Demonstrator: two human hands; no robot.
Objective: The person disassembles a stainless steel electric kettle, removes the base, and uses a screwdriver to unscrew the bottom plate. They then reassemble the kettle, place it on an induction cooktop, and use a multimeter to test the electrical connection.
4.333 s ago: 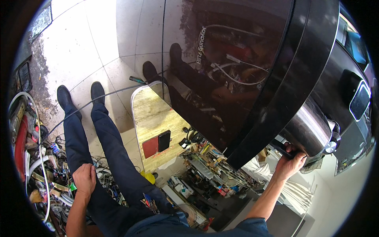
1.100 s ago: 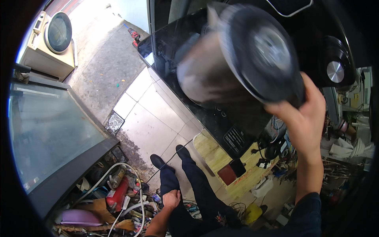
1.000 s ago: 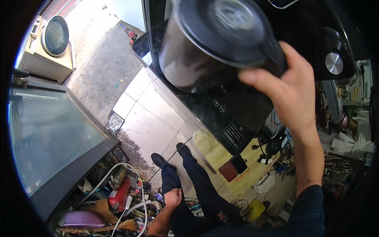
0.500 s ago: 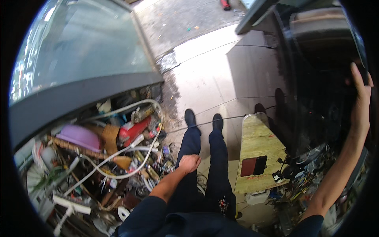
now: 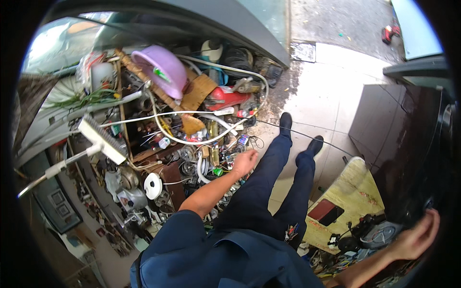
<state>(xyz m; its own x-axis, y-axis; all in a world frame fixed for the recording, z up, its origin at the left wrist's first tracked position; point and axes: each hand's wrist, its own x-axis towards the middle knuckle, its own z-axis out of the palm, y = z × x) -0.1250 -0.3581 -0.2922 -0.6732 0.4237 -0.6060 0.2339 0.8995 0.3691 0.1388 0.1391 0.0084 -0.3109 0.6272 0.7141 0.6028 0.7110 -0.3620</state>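
Observation:
My left hand (image 5: 245, 162), its fingers curled in loosely, hangs beside my left thigh in front of a heap of small parts, with nothing visible in it. At the right, my right hand (image 5: 418, 236) is bent by the lower edge of a large glossy black panel (image 5: 408, 158). Its fingers are partly extended close to the panel, and I cannot make out whether they touch. Left of that hand stands a yellowish wooden board (image 5: 353, 187) with a dark red and black phone-like case (image 5: 325, 212) on it.
Clutter fills the left: a purple basin (image 5: 161, 69), a red cylinder (image 5: 228, 98), a looping white hose (image 5: 211, 142) and a white brush head on a pole (image 5: 102, 139). A thin black cable (image 5: 307, 134) crosses the pale tiles. A red tool (image 5: 390, 33) lies beyond the doorway.
The view has turned left, showing more clutter. My right hand has come off the upper edge of the black panel and down toward me. The left hand stays curled by my thigh.

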